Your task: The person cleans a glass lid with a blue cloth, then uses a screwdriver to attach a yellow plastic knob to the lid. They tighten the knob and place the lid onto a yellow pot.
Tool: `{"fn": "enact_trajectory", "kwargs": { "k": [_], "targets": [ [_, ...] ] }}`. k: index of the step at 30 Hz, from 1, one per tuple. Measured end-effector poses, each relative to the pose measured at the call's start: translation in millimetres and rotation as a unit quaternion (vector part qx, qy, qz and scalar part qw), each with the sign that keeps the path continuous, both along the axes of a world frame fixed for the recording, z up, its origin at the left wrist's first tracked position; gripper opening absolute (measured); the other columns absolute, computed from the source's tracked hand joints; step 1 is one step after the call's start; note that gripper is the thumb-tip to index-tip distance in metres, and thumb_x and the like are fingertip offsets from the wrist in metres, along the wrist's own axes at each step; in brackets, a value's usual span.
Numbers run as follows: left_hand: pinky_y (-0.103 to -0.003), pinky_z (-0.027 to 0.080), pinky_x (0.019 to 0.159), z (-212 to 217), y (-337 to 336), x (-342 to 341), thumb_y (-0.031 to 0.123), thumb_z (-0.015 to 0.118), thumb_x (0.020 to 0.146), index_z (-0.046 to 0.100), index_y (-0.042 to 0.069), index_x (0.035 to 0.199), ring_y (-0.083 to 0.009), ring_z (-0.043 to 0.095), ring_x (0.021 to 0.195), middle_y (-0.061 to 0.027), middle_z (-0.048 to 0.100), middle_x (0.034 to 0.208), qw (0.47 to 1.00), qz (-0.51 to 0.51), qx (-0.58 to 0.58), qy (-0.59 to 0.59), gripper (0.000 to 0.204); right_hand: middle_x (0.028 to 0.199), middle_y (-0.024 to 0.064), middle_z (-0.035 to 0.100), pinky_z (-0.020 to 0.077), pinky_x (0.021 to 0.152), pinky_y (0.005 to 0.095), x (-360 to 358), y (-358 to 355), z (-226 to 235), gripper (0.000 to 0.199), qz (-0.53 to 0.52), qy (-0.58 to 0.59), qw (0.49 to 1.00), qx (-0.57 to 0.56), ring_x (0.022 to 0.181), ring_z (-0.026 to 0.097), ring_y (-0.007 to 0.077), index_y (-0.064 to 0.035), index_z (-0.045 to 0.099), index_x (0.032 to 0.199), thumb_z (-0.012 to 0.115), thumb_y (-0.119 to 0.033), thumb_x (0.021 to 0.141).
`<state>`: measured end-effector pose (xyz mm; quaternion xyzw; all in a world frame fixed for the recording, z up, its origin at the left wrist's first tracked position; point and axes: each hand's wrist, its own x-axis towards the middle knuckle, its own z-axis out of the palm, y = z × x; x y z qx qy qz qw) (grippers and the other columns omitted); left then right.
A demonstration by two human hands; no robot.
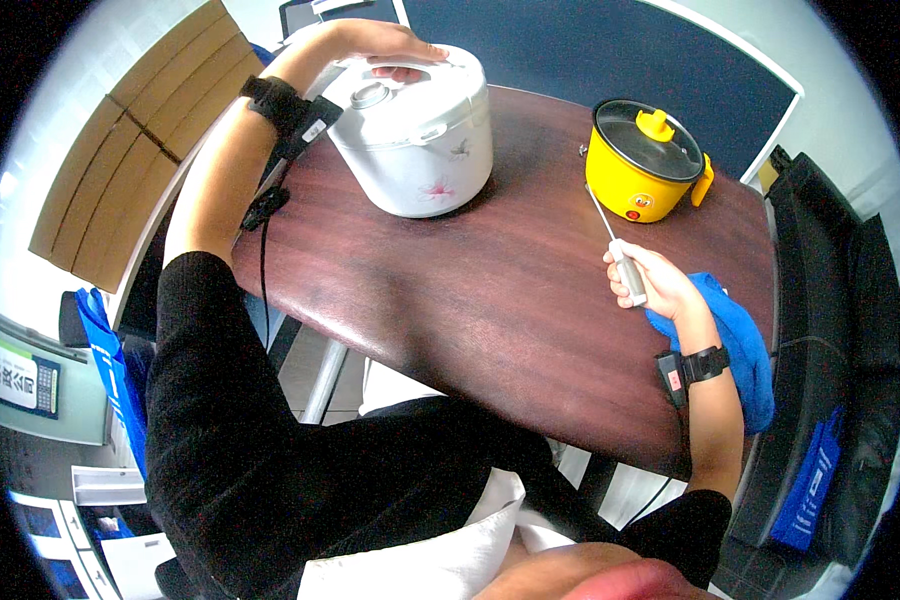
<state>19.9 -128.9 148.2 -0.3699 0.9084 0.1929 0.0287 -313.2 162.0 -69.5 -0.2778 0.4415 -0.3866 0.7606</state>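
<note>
At the far left of the table stands a white rice cooker (415, 150) with a pink flower print, seen upright. My left hand (385, 42) is closed around its top handle, and some fingers show under the handle. My right hand (660, 280) grips the pale grey handle of a screwdriver (627, 275). The thin shaft points away from me, its tip close to the base of a yellow electric pot (635, 185). That pot has a dark glass lid with a yellow knob. Whether the tip touches the pot, I cannot tell.
A blue cloth (735, 350) lies under and beside my right wrist. The dark wood-grain table (450, 300) has a curved near edge. A small metal piece (583, 151) sits left of the yellow pot. Behind stands a navy partition (590, 60); black seating (830, 300) is on the right.
</note>
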Motion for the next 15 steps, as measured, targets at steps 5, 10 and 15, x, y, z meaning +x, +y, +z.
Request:
{"fn": "enact_trajectory", "kwargs": {
  "k": [5,10,15],
  "targets": [
    [-0.033,0.038,0.071,33,45,-17,0.054,0.052,0.091,0.058,0.003,0.102,-0.0204,0.050,0.082,-0.0085,0.050,0.093,0.995,0.048,0.042,-0.080,0.052,0.073,0.0013,0.053,0.0426,0.050,0.0273,-2,2,0,0.031,-0.007,0.007,1.000,0.000,0.061,0.053,0.0129,-0.0064,0.054,0.100,0.051,-0.037,0.096],
    [-0.042,0.040,0.104,42,87,-18,0.045,0.054,0.093,0.055,0.001,0.127,-0.0296,0.054,0.117,-0.0171,0.054,0.132,0.988,0.131,0.081,-0.016,0.055,0.073,0.0009,0.053,0.0421,0.050,0.0271,-3,1,-2,0.031,-0.005,0.001,1.000,-0.004,0.061,0.053,0.0127,-0.0066,0.055,0.100,0.051,-0.037,0.096],
    [-0.033,0.048,0.090,40,21,29,0.033,0.052,0.095,0.058,0.001,0.117,-0.0209,0.059,0.103,-0.0144,0.063,0.113,0.953,0.114,0.170,0.224,0.040,0.072,0.0007,0.053,0.0419,0.050,0.0273,-3,-2,-2,0.030,-0.007,0.010,1.000,0.004,0.060,0.053,0.0128,-0.0070,0.054,0.099,0.050,-0.037,0.097]
  ]
}}
